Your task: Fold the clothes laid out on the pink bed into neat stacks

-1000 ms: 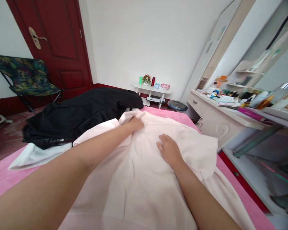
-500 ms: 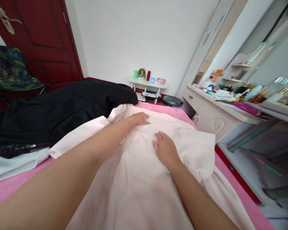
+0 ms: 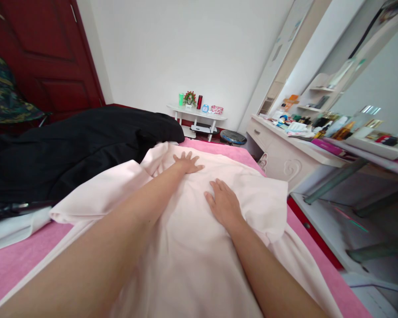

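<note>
A pale pink short-sleeved garment (image 3: 189, 229) lies spread out over a pink bed cover (image 3: 232, 152). Flat on its upper part rests my left hand (image 3: 187, 163), fingers spread wide. My right hand (image 3: 223, 202) lies on the fabric a little nearer and to the right, with its fingers stretched forward and the thumb apart. One sleeve (image 3: 268, 198) reaches out to the right, the other (image 3: 102, 187) to the left. Soft creases run through the cloth below my hands.
Black clothing (image 3: 96, 145) is heaped on the left, above a white cloth (image 3: 18, 229). A cluttered dressing table (image 3: 285, 150) stands at the right. Beyond the bed are a small white side table (image 3: 195, 112) and a round stool (image 3: 233, 137). A patterned chair (image 3: 6, 97) is by the red door.
My left hand has spread its fingers and moved slightly left on the garment. The left sleeve lies more opened out. The view has turned a little to the right.
</note>
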Motion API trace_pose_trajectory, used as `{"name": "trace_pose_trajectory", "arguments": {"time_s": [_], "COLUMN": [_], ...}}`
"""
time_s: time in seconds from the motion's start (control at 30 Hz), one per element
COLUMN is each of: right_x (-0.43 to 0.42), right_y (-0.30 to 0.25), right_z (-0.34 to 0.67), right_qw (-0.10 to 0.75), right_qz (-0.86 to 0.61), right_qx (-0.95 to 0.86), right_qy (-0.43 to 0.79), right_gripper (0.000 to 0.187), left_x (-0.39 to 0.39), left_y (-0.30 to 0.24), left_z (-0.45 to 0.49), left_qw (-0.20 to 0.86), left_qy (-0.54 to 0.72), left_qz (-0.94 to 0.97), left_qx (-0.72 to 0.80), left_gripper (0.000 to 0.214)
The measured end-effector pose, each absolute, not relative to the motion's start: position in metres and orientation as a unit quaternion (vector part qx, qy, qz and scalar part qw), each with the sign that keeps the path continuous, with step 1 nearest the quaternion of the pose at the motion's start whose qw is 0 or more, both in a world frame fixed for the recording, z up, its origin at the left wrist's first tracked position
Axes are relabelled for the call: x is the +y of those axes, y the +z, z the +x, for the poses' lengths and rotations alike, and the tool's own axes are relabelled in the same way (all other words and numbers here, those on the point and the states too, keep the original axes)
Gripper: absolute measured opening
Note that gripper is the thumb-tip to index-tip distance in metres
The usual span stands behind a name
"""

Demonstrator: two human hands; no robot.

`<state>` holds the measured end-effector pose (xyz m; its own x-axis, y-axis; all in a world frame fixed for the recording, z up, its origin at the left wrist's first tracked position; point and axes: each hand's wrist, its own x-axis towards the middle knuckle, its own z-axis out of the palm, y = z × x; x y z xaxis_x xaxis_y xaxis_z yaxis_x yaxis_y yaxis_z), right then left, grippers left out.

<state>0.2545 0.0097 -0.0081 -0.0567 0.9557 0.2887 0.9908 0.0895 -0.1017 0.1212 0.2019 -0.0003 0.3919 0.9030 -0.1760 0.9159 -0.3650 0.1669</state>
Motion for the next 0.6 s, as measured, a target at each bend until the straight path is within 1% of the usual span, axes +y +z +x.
{"name": "trace_pose_trajectory", "arguments": {"time_s": [0.1, 0.2, 0.3, 0.43, 0.6], "right_x": [0.009, 0.007, 0.005, 0.002, 0.001], "right_y": [-0.008, -0.007, -0.007, -0.008, -0.010], "right_z": [0.253, 0.251, 0.249, 0.247, 0.245], "right_qw": [0.140, 0.130, 0.118, 0.109, 0.089], "right_qz": [-0.668, -0.667, -0.666, -0.664, -0.666], "right_qx": [-0.728, -0.729, -0.731, -0.731, -0.730], "right_qy": [-0.070, -0.083, -0.092, -0.110, -0.126], "right_gripper": [0.047, 0.046, 0.045, 0.046, 0.047], "left_x": [0.182, 0.152, 0.112, 0.056, -0.011], "left_y": [0.005, 0.007, 0.004, -0.002, 0.003], "left_z": [0.111, 0.099, 0.081, 0.049, 0.000], "left_qw": [0.123, 0.116, 0.096, 0.054, 0.038], "left_qy": [-0.043, -0.038, -0.005, 0.056, 0.046], "left_qz": [0.834, 0.843, 0.857, 0.897, 0.928], "left_qx": [0.536, 0.524, 0.506, 0.434, 0.367], "left_gripper": [0.079, 0.074, 0.066, 0.056, 0.057]}}
